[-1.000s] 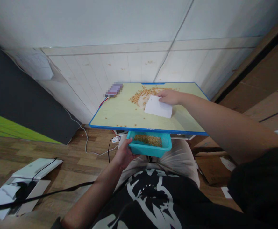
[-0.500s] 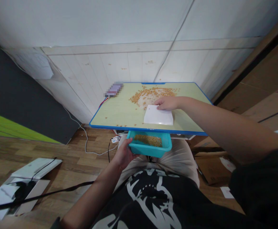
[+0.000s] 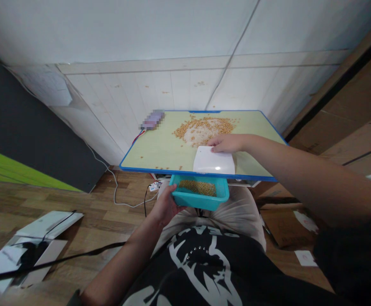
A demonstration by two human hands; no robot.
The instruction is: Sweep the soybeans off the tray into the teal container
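My left hand (image 3: pixel 164 206) grips the left side of a teal tray (image 3: pixel 191 199) and keeps it just under the front edge of a small blue-rimmed table (image 3: pixel 147 168). Yellow beans lie in the tray. My right hand (image 3: pixel 225 143) pinches the far edge of a white card (image 3: pixel 213 161), which lies flat on the table at its front edge, right above the tray. A pile of yellow beans mixed with white grains (image 3: pixel 204 127) is spread on the far part of the table, behind the card.
A blurred small device (image 3: pixel 152 120) with red wires sits at the table's back left. A white panelled wall stands behind. White cables and a power strip lie on the wooden floor below. Papers and a black cable lie at the lower left.
My right hand has drawn the white card from the bean pile toward me, to the table's front edge above the tray. The left hand and tray have stayed still.
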